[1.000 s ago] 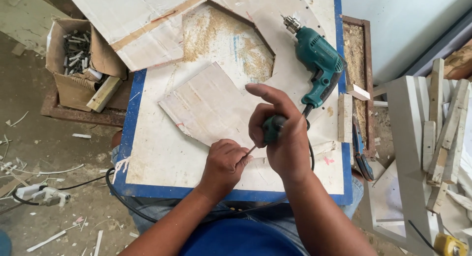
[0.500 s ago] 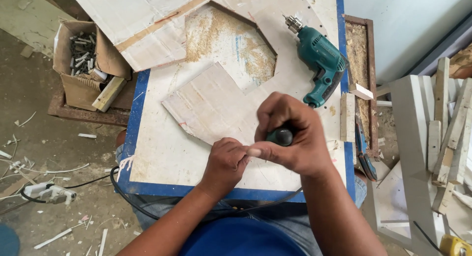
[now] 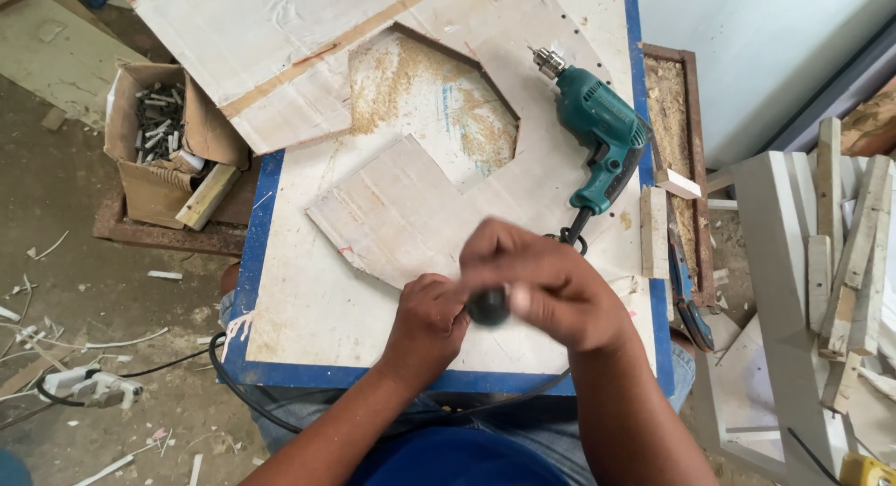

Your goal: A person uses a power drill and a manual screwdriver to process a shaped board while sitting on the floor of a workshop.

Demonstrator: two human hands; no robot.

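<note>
Gripping a dark screwdriver handle (image 3: 488, 306) at the tabletop's (image 3: 308, 309) near edge, the right hand (image 3: 546, 285) closes round it while the left hand (image 3: 427, 323) pinches its tip; turning demands steady downward pressure.

Bare forearms, no sleeves — blue shirt (image 3: 457, 460) below, blue jeans (image 3: 523, 430) beneath.

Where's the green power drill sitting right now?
In the head view the green drill lies on the white table, toward its upper right, between the sawdust-filled cutout and the narrow sawdust tray, beyond the right hand.
</note>
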